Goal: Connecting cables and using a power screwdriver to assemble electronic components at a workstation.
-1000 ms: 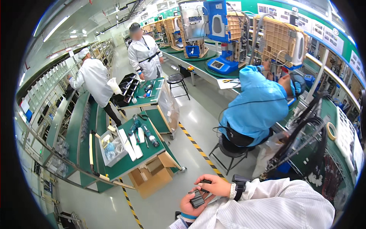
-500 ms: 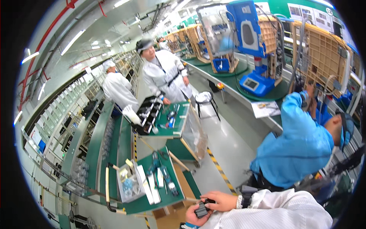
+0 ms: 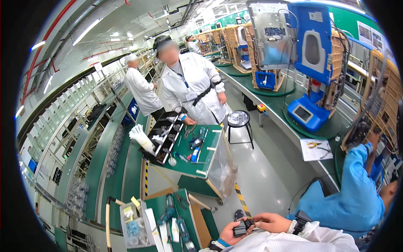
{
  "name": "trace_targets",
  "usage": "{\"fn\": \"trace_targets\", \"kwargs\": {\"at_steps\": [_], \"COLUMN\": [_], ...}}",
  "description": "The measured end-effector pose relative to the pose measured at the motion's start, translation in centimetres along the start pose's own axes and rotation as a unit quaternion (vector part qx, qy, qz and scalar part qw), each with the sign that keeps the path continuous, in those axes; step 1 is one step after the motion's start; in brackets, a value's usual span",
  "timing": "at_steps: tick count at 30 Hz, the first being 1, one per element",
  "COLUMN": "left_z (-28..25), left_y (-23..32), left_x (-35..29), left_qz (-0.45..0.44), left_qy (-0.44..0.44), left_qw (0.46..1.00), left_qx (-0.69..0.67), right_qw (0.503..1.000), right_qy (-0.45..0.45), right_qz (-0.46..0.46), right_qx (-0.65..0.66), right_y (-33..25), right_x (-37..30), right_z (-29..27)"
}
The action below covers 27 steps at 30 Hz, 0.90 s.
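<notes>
Low in front of me, my left hand (image 3: 229, 236) is closed around a small dark grey ridged block (image 3: 239, 229). My right hand (image 3: 273, 223) meets it from the other side, its fingers pinching a black piece (image 3: 249, 223) at the block's end. Whether the two pieces are joined cannot be made out. Left of my hands is a green-topped cart (image 3: 194, 208) with two teal power drivers (image 3: 167, 208) and a clear bin (image 3: 133, 227) of small bagged parts.
A second green cart (image 3: 210, 143) with a black parts box (image 3: 161, 140) stands ahead, a person in white (image 3: 191, 84) behind it. A stool (image 3: 238, 119) is beyond. At right, a person in blue (image 3: 340, 197) works near a blue machine (image 3: 308, 113) on the line.
My view has turned, so the machines and the blue-sleeved person sit farther right and lower. Both hands stay together on the dark block, now farther right in the picture.
</notes>
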<state>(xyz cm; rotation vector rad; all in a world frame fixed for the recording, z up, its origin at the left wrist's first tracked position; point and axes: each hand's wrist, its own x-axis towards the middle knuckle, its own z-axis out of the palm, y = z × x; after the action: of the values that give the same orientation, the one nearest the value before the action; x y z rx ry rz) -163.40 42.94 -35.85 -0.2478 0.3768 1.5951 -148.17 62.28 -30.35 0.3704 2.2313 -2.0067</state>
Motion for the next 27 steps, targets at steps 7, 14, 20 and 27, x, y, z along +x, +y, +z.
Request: {"fn": "trace_targets", "kwargs": {"at_steps": [7,14,20,27], "left_z": [3.1,3.4,0.7,4.0], "left_y": [14.7,23.9,28.4,29.3], "left_x": [10.4,17.1,22.6,25.8], "left_qz": [-0.025,-0.009,0.146,0.383], "left_qy": [-0.037,-0.008,0.152,0.287], "left_qw": [0.999,1.000,0.977,0.878], "left_qx": [-0.014,-0.021,-0.038,0.008], "right_qw": [0.979,0.982,0.951,0.952], "right_qy": [0.081,0.034,0.081,0.167], "right_qz": [0.099,0.137,0.158,-0.185], "right_qx": [0.158,0.126,0.252,-0.178], "right_y": [-2.9,-3.7,-0.1,-13.3], "right_x": [12.4,23.4,32.0,60.2], "right_z": [-8.1,-15.7,-26.3,-45.1]}}
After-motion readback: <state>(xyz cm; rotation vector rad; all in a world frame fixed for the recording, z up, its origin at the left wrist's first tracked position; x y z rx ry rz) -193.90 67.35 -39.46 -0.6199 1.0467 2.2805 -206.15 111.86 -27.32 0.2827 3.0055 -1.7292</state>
